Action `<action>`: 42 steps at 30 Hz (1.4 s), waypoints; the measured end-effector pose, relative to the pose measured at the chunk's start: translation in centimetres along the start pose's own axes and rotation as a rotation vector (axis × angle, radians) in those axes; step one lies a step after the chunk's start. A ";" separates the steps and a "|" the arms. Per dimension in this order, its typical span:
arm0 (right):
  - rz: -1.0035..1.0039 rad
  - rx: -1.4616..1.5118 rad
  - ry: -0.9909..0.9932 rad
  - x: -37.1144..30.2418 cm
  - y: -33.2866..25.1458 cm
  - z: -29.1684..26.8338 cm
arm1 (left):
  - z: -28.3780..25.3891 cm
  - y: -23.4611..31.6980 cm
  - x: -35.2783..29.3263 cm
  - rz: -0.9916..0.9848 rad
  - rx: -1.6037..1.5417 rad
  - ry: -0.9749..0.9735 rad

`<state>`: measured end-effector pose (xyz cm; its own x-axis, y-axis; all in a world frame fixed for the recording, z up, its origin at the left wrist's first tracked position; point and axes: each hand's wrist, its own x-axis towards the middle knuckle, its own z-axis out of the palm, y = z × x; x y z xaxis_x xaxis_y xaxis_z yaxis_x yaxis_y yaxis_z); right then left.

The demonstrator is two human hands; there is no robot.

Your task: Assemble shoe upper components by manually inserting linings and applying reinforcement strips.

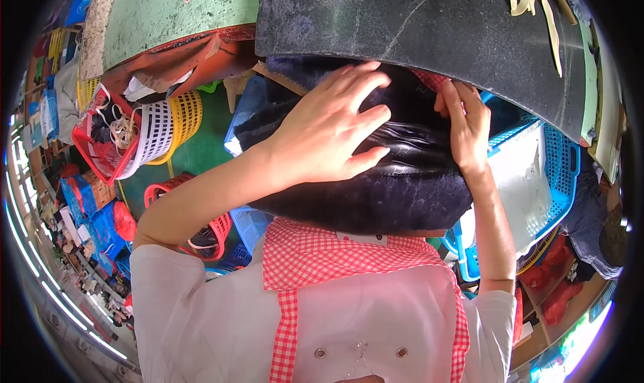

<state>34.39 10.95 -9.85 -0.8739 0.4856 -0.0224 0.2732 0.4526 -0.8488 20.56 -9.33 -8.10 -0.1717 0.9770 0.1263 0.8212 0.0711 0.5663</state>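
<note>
A black piece with a shiny, creased leather-like middle (pixel 402 145) and a dark, fuzzy fur-like border lies across my lap, below the dark tabletop's front edge. My left hand (pixel 335 128) reaches over it from the left, fingers spread, the palm turned down on or just above the black surface. At the piece's right side my right hand (pixel 467 121) has its fingers bent together beside a bit of red checked cloth (pixel 429 79). What those fingertips pinch is hidden. A red-and-white checked apron (pixel 335 259) covers my front, beneath the black piece.
On the dark tabletop (pixel 402 20) lie some cream-coloured strips (pixel 537 7). A blue plastic basket (pixel 563 171) with white sheets stands to the right. At left are stacked red, white and yellow baskets (pixel 111 155); another red basket (pixel 218 232) sits lower, near my left elbow.
</note>
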 end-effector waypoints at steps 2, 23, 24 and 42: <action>-0.032 0.049 -0.023 -0.5 0.0 -0.2 | 0.2 -0.3 0.5 0.076 0.047 0.020; 0.085 0.437 -0.367 -1.9 1.7 0.7 | -3.9 2.5 -1.2 0.008 -0.510 -0.457; 0.088 0.336 -0.346 -1.9 1.3 0.8 | -3.7 2.6 -1.0 0.034 -0.463 -0.425; 0.069 0.388 -0.155 -2.3 2.7 0.0 | -2.6 0.4 -0.3 0.000 -0.398 -0.306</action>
<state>37.14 11.05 -12.13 -0.9170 0.3732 -0.1407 0.1881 0.0935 -0.9777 19.56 -10.07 -5.82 0.0448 0.9954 -0.0845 0.5398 0.0471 0.8404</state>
